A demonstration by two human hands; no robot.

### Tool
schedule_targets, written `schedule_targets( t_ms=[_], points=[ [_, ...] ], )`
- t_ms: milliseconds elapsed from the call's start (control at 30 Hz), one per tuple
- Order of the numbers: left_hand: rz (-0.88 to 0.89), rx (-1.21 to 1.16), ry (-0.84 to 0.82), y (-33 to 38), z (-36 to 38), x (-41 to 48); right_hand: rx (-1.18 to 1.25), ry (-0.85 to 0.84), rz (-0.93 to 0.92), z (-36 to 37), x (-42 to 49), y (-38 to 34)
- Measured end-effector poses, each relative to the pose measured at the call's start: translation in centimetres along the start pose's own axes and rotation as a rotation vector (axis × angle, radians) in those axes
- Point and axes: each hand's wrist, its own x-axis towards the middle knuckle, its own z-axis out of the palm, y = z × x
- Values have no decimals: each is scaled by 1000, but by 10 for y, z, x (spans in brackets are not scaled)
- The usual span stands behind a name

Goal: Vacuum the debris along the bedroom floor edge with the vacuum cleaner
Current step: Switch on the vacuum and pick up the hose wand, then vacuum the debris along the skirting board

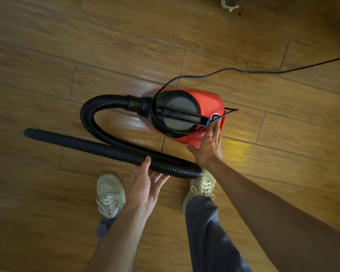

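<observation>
A red and black vacuum cleaner (206,107) stands on the wooden floor in the middle of the head view. Its ribbed black hose (90,122) loops left and back to a straight black tube (75,143) lying on the floor. My left hand (145,185) is open, thumb over the hose where it joins the tube, fingers spread just beneath it. My right hand (208,142) lies flat against the cleaner's near red side, fingertips reaching the switch by the black handle (185,115).
The black power cord (283,71) runs from the cleaner to the right edge. My two pale sneakers (110,195) stand close behind the hose. A furniture leg with torn wrapping (231,2) and a few dark specks sit at the top right.
</observation>
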Motion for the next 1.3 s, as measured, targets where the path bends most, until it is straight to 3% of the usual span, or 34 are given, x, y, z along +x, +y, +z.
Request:
schedule_targets(
  t_ms=[67, 167, 267, 400, 500, 667, 1033, 1300],
  points=[
    [7, 25, 13, 3, 0, -4, 27, -8, 60, -11, -7, -5],
    [26, 64, 22, 8, -1, -10, -133, -82, 129, -39, -22, -14],
    [49, 67, 13, 10, 0, -20, -216, -274, -74, -66, -44, -35],
    [89, 93, 18, 12, -1, -33, 55, -293, -395, -70, -72, -101],
    [124, 107, 27, 16, -7, -43, 166, -343, -492, -45, -77, -152],
    [170, 118, 22, 31, -26, -52, 126, -426, -610, 5, -83, -209],
    [129, 72, 74, 76, -96, -65, 67, -361, -566, 58, -125, -268],
    [209, -24, 114, 118, -154, -73, 33, -361, -488, 104, -157, -330]
  ],
)
